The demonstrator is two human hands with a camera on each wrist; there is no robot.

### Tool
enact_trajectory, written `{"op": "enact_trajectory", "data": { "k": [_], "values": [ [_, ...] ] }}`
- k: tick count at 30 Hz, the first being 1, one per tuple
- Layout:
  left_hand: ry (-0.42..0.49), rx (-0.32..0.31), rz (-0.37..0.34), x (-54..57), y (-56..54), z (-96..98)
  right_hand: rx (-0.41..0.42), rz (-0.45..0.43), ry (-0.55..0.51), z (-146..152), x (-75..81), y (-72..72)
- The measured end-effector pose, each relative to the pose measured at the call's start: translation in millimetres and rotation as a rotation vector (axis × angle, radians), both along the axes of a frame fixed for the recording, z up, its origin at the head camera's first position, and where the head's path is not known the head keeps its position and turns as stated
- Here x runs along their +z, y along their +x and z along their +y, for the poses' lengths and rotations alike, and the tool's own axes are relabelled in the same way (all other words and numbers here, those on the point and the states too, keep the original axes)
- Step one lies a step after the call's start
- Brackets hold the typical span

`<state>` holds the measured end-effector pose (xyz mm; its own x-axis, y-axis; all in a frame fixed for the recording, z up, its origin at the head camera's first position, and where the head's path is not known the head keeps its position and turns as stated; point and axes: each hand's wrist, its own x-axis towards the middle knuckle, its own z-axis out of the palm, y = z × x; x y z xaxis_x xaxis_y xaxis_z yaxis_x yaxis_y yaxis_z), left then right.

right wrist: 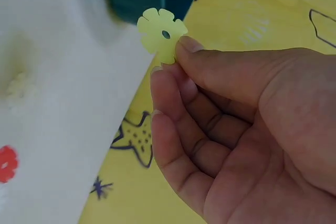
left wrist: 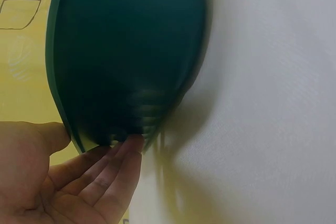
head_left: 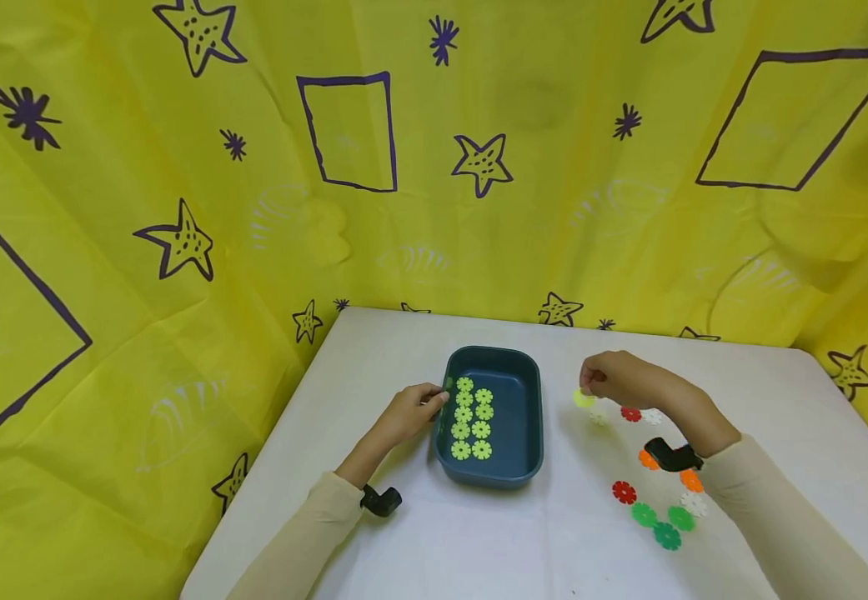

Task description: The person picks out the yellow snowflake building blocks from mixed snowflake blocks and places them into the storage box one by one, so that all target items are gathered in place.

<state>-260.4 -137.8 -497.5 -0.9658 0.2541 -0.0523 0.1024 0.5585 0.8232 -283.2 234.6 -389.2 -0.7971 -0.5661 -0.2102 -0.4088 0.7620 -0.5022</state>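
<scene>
A dark teal plastic tray (head_left: 514,417) stands on the white table, with several yellow-green notched flower discs (head_left: 482,430) in two columns along its left half. My left hand (head_left: 409,412) grips the tray's left side; in the left wrist view the thumb is at the rim and the fingers (left wrist: 123,163) lie against the outer wall. To the right of the tray, my right hand (head_left: 624,379) pinches one yellow flower disc (right wrist: 152,35) between thumb and fingertips, held above the table. That disc has a small oval hole in its middle.
Loose flower discs lie on the table's right side: red (head_left: 624,492), orange (head_left: 692,481), green (head_left: 667,536) and white (head_left: 694,503). A pale disc (head_left: 598,418) and a red one (head_left: 631,413) lie below the right hand. Yellow patterned cloth (head_left: 418,217) hangs behind the table.
</scene>
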Motion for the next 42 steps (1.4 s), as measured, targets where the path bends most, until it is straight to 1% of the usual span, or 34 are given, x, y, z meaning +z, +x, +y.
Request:
{"op": "enact_trajectory", "data": {
  "k": [4,7,11,16,21,26,31,34,38,42],
  "values": [
    [-0.009,0.001,-0.001,-0.1,-0.3,0.7,0.044,0.035,0.028,-27,7.0,-16.3],
    [-0.011,0.002,-0.003,0.2,-0.3,1.1,0.077,0.065,0.054,-48,7.0,-29.1],
    [-0.012,0.006,-0.004,0.1,-0.7,1.1,0.103,0.075,0.093,-73,3.6,-43.8],
    [-0.007,0.000,-0.009,-0.2,-1.3,0.6,0.113,0.083,0.146,-96,-4.6,-59.5],
    [-0.010,0.003,-0.010,0.9,-1.8,0.6,0.075,0.086,0.181,-113,-13.1,-72.3],
    [-0.016,0.002,-0.007,0.9,-2.4,-0.1,0.048,0.092,0.236,-130,-19.6,-76.1],
    [-0.015,-0.004,-0.005,0.3,-3.6,-1.1,0.054,0.135,0.315,-149,-27.0,-76.7],
    [-0.014,-0.007,0.002,-0.1,-3.9,-1.4,0.036,0.154,0.363,-159,-33.3,-76.3],
    [-0.018,-0.011,0.003,-0.6,-3.5,-1.9,0.003,0.188,0.387,-169,-41.3,-72.1],
    [-0.015,-0.012,0.004,0.1,-2.6,-2.2,0.007,0.252,0.388,-177,-46.6,-64.9]
  ]
}}
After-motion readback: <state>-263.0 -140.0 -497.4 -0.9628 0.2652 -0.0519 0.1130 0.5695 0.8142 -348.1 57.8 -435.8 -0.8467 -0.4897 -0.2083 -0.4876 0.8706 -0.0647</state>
